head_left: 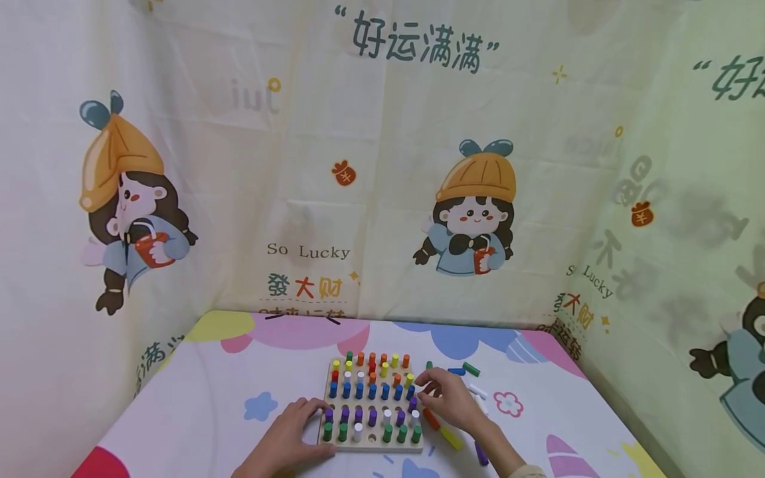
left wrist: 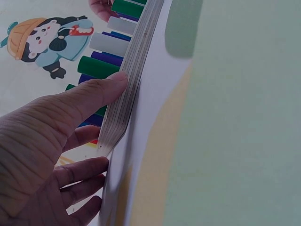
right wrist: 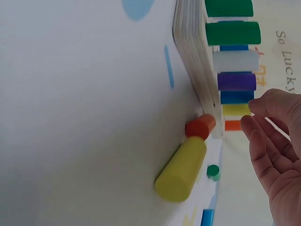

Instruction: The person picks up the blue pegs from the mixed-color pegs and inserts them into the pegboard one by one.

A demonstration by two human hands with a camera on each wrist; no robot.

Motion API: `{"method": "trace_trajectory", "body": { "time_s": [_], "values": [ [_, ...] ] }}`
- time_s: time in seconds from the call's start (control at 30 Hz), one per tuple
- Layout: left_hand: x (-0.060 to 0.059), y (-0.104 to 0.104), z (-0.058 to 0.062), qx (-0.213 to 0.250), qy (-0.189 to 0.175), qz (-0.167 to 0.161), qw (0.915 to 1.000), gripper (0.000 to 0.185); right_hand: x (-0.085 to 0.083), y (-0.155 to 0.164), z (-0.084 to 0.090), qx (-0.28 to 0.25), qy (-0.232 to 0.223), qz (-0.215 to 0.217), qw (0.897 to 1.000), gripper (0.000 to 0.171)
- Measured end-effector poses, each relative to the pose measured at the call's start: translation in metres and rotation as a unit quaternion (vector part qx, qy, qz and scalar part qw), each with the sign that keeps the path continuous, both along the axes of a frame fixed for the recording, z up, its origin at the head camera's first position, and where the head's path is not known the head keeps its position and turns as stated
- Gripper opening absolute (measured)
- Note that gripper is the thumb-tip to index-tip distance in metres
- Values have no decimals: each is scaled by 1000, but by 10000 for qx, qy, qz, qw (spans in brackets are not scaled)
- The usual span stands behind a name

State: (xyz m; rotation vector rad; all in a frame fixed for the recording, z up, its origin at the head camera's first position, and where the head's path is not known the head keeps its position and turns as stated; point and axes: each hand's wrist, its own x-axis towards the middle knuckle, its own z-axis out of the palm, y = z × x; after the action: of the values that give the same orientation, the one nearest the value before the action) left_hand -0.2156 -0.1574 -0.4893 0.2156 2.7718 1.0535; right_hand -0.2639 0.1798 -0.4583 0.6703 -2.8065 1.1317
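A wooden pegboard (head_left: 382, 448) stands on the table, filled with rows of coloured pegs: green, purple, white, blue, orange, yellow and red. My left hand (head_left: 289, 435) grips its front left corner. In the left wrist view the thumb presses the layered front edge (left wrist: 134, 70), and the other fingers lie along the side. My right hand (head_left: 449, 398) hovers at the board's right edge, thumb and fingertips slightly apart beside a blue peg (right wrist: 237, 97) and a yellow peg (right wrist: 236, 109). Nothing shows between them. A purple peg (head_left: 413, 403) stands just left of this hand.
Loose pegs lie right of the board: a red-orange one (head_left: 431, 419), a yellow one (head_left: 451, 438), a purple one (head_left: 481, 453), a green one (head_left: 471, 368) and white ones (head_left: 478, 391). Printed cloth (head_left: 382, 219) hangs behind the patterned table (head_left: 203, 411).
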Motion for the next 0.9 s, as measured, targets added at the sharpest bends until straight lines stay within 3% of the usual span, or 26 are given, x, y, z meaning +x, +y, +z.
{"method": "trace_trajectory", "body": {
  "time_s": [0.27,0.9],
  "values": [
    [1,0,1,45,13,74,10000,79,-3,20,-5,58,333,-79,9994,16],
    [2,0,0,61,26,53,10000,78,-11,49,-16,38,629,-956,9934,20]
  ]
}}
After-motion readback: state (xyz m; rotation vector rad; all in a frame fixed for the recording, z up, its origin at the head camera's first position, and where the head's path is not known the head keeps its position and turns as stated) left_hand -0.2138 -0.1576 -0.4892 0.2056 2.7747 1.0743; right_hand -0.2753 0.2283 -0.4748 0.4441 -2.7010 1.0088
